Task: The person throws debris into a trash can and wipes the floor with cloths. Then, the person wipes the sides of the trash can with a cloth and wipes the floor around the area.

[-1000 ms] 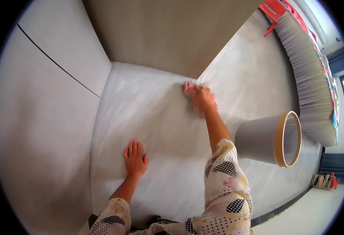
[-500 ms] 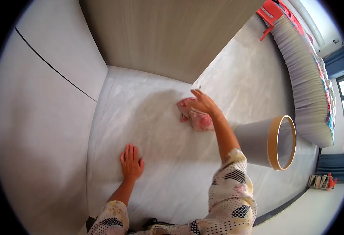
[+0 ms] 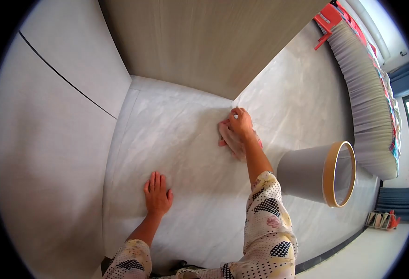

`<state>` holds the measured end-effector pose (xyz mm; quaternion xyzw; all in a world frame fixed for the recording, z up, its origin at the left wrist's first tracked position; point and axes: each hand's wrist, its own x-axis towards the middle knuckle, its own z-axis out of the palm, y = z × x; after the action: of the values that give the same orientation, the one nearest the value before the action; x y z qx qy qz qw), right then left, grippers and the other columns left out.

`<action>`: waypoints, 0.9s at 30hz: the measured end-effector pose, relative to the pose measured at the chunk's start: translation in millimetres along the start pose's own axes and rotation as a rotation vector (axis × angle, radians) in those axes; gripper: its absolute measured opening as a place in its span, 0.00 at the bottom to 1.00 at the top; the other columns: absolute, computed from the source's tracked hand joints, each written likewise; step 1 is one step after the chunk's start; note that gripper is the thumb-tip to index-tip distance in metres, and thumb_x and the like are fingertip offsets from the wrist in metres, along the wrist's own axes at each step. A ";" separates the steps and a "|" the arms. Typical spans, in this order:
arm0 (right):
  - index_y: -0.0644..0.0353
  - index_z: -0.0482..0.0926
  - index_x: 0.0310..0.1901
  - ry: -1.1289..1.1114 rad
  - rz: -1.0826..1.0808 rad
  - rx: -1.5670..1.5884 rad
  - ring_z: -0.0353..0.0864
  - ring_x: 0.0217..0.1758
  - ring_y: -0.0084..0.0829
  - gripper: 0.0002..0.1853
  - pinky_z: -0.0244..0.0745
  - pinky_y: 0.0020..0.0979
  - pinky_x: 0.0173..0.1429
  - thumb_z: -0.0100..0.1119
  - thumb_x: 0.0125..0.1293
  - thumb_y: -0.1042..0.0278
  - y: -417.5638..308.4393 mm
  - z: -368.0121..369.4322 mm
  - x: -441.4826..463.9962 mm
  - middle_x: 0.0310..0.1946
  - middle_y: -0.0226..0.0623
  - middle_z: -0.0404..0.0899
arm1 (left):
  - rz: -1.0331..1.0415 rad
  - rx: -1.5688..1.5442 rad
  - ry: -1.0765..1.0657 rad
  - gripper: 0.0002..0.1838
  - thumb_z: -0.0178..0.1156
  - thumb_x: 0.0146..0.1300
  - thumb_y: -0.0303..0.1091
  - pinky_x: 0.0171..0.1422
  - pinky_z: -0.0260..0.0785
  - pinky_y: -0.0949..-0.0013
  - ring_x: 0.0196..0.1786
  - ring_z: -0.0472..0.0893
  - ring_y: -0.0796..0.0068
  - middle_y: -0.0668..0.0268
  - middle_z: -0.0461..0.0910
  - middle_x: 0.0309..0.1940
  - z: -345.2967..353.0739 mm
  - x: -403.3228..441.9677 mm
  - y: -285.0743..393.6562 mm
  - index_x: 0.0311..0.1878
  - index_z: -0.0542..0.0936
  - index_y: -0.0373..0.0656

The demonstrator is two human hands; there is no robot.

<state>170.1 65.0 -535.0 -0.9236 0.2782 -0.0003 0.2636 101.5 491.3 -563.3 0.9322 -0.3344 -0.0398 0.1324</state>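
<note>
My left hand [image 3: 158, 194] lies flat on the pale grey floor [image 3: 190, 204], fingers stretched forward and holding nothing. My right hand [image 3: 240, 123] is closed, near the bottom corner of the brown wooden panel [image 3: 204, 46]. A small white bit shows at its fingertips. Under that hand and wrist lies a crumpled pink and red cloth [image 3: 231, 139], partly hidden by the hand and forearm. Whether the fingers also grip the cloth cannot be made out.
A grey bin [image 3: 302, 173] with a tan rim stands right of my right forearm. White panels [image 3: 50, 139] rise at the left. Farther right are a bed with a pleated skirt [image 3: 365, 102], a red chair [image 3: 327, 19] and a small rack [image 3: 380, 220].
My right hand was on the cloth, then lifted with its fingers spread, and is now closed near the panel corner. The cloth has shifted slightly toward me. My left hand stays flat.
</note>
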 end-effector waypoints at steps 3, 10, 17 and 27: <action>0.54 0.74 0.62 0.192 0.020 -0.118 0.75 0.59 0.47 0.25 0.72 0.41 0.60 0.55 0.62 0.62 -4.1 15.5 12.2 0.55 0.47 0.75 | -0.014 0.007 -0.025 0.36 0.60 0.58 0.40 0.74 0.48 0.48 0.76 0.55 0.54 0.49 0.58 0.72 -0.7 -0.6 0.9 0.69 0.63 0.35; 0.53 0.77 0.60 0.085 0.061 -0.198 0.73 0.61 0.45 0.22 0.73 0.38 0.61 0.55 0.64 0.61 -13.8 12.9 14.3 0.55 0.44 0.75 | 0.012 -0.010 0.034 0.35 0.60 0.58 0.39 0.75 0.47 0.49 0.77 0.55 0.55 0.50 0.59 0.72 1.4 -1.7 0.7 0.68 0.64 0.36; 0.58 0.81 0.45 -0.276 0.087 0.263 0.73 0.63 0.43 0.18 0.69 0.37 0.62 0.68 0.53 0.61 -77.6 -42.9 -81.9 0.44 0.40 0.81 | -0.031 -0.026 0.004 0.35 0.61 0.58 0.39 0.75 0.47 0.49 0.77 0.55 0.57 0.51 0.58 0.73 0.9 0.1 1.8 0.68 0.64 0.37; 0.49 0.80 0.54 -0.080 -0.205 -0.184 0.71 0.64 0.44 0.32 0.68 0.42 0.65 0.73 0.41 0.61 21.4 -37.3 -127.4 0.58 0.36 0.74 | -0.016 0.018 0.023 0.36 0.61 0.58 0.38 0.75 0.49 0.49 0.76 0.56 0.57 0.52 0.59 0.73 4.4 -0.9 0.5 0.68 0.64 0.36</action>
<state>45.9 97.2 -494.6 -0.9668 0.1707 0.0352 0.1871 99.8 490.5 -567.4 0.9365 -0.3256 -0.0272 0.1277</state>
